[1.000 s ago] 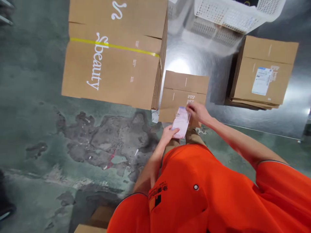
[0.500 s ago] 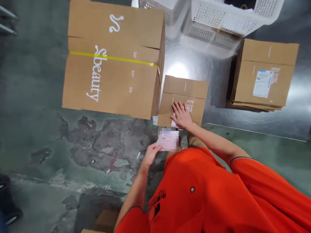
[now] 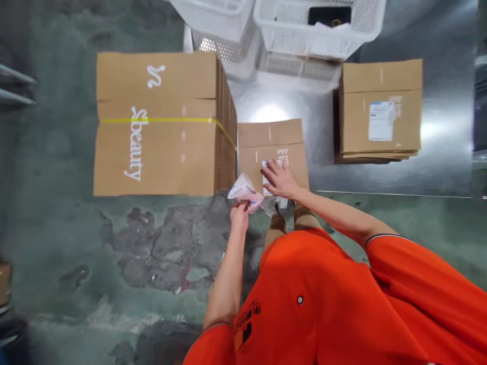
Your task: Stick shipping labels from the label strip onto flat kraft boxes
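So, quick pass on the head feed. My left hand (image 3: 239,217) has a crumpled label sheet (image 3: 242,190), thumb and fingers clamped on its near edge. The sheet sits beside the near left corner of the flat carton (image 3: 270,134), bent and tilted; I can't tell whether it touches the cardboard. My right hand (image 3: 280,180) lies palm down on that carton, fingers spread slightly apart, gripping nothing, over a white label (image 3: 266,179) near the carton's near edge. The hand covers part of the label, so I only see its left side.

Carton's on a shiny metal table (image 3: 323,129), just right of a big carton stack (image 3: 160,157) with "beauty" print and a yellow strap (image 3: 182,120) across it. Well off to the right: a smaller carton stack (image 3: 355,126), its top one carrying a shipping label (image 3: 381,120). Far side: two white baskets, the right-hand basket (image 3: 300,41) with a dark item (image 3: 329,15) inside, the left-hand basket (image 3: 213,23) partly cut off. Orange shirt (image 3: 297,274) fills the bottom.
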Available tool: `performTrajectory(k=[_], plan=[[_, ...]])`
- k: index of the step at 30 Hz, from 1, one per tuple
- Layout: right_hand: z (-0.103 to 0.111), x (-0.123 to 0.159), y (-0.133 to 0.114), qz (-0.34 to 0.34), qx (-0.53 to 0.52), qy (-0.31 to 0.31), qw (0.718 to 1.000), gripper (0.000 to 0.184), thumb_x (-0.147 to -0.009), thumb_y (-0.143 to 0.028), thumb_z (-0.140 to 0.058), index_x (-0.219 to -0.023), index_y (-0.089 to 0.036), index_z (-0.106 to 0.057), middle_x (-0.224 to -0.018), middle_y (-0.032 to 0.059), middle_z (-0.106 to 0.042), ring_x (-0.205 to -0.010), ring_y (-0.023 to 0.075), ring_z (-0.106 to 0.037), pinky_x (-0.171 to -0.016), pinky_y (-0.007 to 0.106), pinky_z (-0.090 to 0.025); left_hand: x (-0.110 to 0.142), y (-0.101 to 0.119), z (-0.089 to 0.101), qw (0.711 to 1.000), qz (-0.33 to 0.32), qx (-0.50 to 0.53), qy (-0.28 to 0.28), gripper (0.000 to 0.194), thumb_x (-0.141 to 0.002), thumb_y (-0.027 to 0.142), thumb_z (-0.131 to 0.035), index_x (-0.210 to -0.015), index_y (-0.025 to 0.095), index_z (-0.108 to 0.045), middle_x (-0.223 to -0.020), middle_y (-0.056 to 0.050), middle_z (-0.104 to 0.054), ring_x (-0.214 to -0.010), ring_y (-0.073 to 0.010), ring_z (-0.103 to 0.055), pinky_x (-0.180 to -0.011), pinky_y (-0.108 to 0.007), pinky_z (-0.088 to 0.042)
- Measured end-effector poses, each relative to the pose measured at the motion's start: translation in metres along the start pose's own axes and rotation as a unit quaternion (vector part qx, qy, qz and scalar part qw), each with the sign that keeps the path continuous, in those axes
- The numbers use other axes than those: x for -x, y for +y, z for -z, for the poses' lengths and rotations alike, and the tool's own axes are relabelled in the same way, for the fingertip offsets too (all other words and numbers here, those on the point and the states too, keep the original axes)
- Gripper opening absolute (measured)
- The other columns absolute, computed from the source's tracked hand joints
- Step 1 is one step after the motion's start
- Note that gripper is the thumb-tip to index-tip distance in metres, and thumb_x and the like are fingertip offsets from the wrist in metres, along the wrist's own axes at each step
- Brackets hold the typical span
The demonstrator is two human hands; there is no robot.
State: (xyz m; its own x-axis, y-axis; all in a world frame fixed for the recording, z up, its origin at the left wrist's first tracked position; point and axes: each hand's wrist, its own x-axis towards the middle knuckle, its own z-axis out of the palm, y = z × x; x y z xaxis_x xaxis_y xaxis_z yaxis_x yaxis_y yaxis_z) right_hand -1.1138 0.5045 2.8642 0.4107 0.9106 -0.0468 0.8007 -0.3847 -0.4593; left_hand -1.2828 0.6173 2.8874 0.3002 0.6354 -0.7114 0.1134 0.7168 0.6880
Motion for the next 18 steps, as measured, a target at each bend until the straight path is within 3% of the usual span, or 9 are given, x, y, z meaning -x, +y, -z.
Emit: performTrajectory(k=[2,4,6,9,11,13,18], plan=[[0.031,0.014,0.022,-0.182,-0.045,0.062,0.98,0.064,-0.09,-0.043,-0.05,-0.145,-0.014,-0.034,-0.152,0.0147,-0.021,-0.14,0.0342,-0.019,-0.112,0.057,-0.018,0.027,0.003,-0.012,1.0,-0.016,0.015,-0.002,0.029,-0.053,0.023,-0.079,-0.073,0.013,-0.061,-0.072,-0.001,-0.067,-0.069,-0.0124,-0.063,-0.072,-0.026,-0.051],[0.067,0.033,0.049,-0.306,-0.145,0.091,0.936,0.069,-0.087,-0.042,-0.054,-0.145,-0.012,-0.031,-0.144,0.0175,-0.036,-0.129,0.0322,-0.04,-0.105,0.05,-0.035,0.057,0.005,-0.029,0.999,-0.023,0.033,-0.001,0.028,-0.054,0.022,-0.08,-0.075,0.014,-0.063,-0.078,-0.001,-0.069,-0.074,-0.0134,-0.064,-0.075,-0.027,-0.052],[0.106,0.053,0.082,-0.332,-0.246,0.113,0.904,0.071,-0.083,-0.04,-0.058,-0.144,-0.012,-0.033,-0.133,0.0154,-0.049,-0.115,0.0274,-0.053,-0.097,0.042,-0.045,0.083,0.006,-0.048,0.999,-0.026,0.014,-0.026,0.027,-0.056,0.023,-0.08,-0.077,0.016,-0.065,-0.08,0.0,-0.07,-0.074,-0.0125,-0.064,-0.072,-0.025,-0.052],[0.164,0.083,0.15,-0.314,-0.26,0.208,0.889,0.073,-0.08,-0.039,-0.062,-0.143,-0.013,-0.036,-0.133,0.013,-0.05,-0.116,0.0251,-0.052,-0.101,0.038,-0.043,0.101,0.01,-0.086,0.994,-0.021,-0.031,-0.102,0.026,-0.055,0.025,-0.082,-0.076,0.019,-0.065,-0.079,0.001,-0.07,-0.069,-0.0118,-0.063,-0.065,-0.023,-0.051],[0.196,0.102,0.204,-0.31,-0.205,0.269,0.889,0.072,-0.081,-0.041,-0.061,-0.143,-0.013,-0.036,-0.137,0.0128,-0.046,-0.122,0.0256,-0.047,-0.105,0.04,-0.038,0.096,0.017,-0.122,0.99,-0.046,-0.032,-0.13,0.028,-0.055,0.025,-0.082,-0.077,0.021,-0.066,-0.079,0.003,-0.07,-0.068,-0.0111,-0.064,-0.065,-0.023,-0.051],[0.216,0.116,0.257,-0.323,-0.143,0.282,0.892,0.072,-0.082,-0.039,-0.06,-0.144,-0.012,-0.035,-0.138,0.0141,-0.044,-0.124,0.0269,-0.044,-0.106,0.042,-0.037,0.08,0.025,-0.168,0.986,-0.065,-0.017,-0.154,0.03,-0.054,0.026,-0.084,-0.079,0.023,-0.068,-0.08,0.004,-0.071,-0.07,-0.0111,-0.065,-0.069,-0.023,-0.052],[0.217,0.124,0.354,-0.36,-0.067,0.168,0.915,0.06,-0.079,-0.04,-0.066,-0.133,-0.015,-0.051,-0.139,0.0156,-0.042,-0.125,0.0331,-0.041,-0.103,0.048,-0.038,0.015,0.024,-0.304,0.965,-0.022,-0.067,-0.253,0.041,-0.051,0.032,-0.087,-0.086,0.018,-0.069,-0.082,0.0,-0.073,-0.071,-0.0131,-0.066,-0.068,-0.024,-0.052]])
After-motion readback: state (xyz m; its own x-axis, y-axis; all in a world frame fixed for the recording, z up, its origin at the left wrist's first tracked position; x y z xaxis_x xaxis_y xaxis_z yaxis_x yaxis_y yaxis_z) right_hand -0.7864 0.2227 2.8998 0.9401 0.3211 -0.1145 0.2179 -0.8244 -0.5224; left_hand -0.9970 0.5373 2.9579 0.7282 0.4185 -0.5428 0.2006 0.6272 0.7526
